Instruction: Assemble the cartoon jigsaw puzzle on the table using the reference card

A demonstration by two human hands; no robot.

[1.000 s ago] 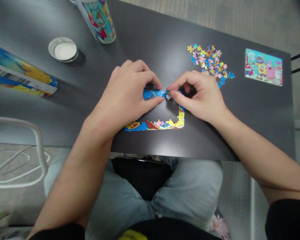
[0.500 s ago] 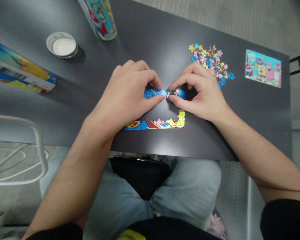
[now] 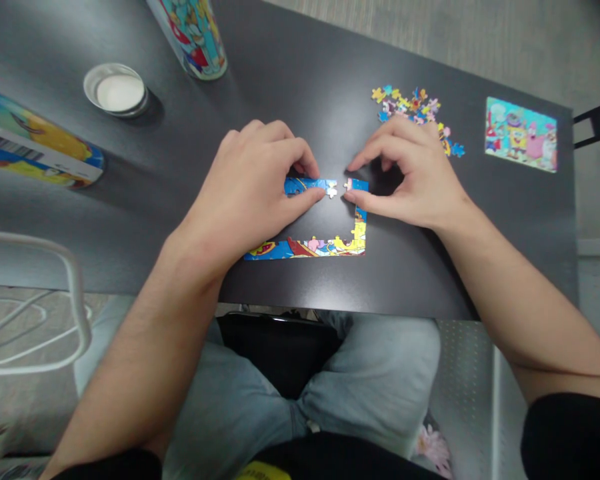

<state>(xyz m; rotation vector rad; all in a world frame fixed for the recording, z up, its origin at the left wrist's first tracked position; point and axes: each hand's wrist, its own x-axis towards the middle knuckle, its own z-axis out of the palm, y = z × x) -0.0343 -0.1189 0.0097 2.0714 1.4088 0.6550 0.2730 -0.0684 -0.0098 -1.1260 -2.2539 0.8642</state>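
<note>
A partly joined jigsaw puzzle frame [image 3: 325, 248] lies on the dark table, made of colourful edge pieces. My left hand [image 3: 260, 180] grips the upper blue strip [image 3: 307, 183] between thumb and fingertips, and covers the frame's left side. A pale piece [image 3: 332, 189] forms the right end of that strip. Across a narrow gap stands the upper right corner section [image 3: 359, 186]. My right hand [image 3: 410, 167] is beside it, thumb at its lower edge, index finger above and apart from the thumb. Nothing shows between those two fingers.
Loose puzzle pieces [image 3: 405, 103] lie in a pile beyond my right hand. Farther right is a picture card [image 3: 521, 135]. Two printed cans [image 3: 200, 40] and a round metal lid [image 3: 115, 90] stand at the left. A white tubular frame [image 3: 75, 293] is at lower left.
My right thumb and index finger have spread and drawn slightly right, away from the left hand's fingertips. A gap now shows between the upper strip and the corner section. My left hand keeps its grip.
</note>
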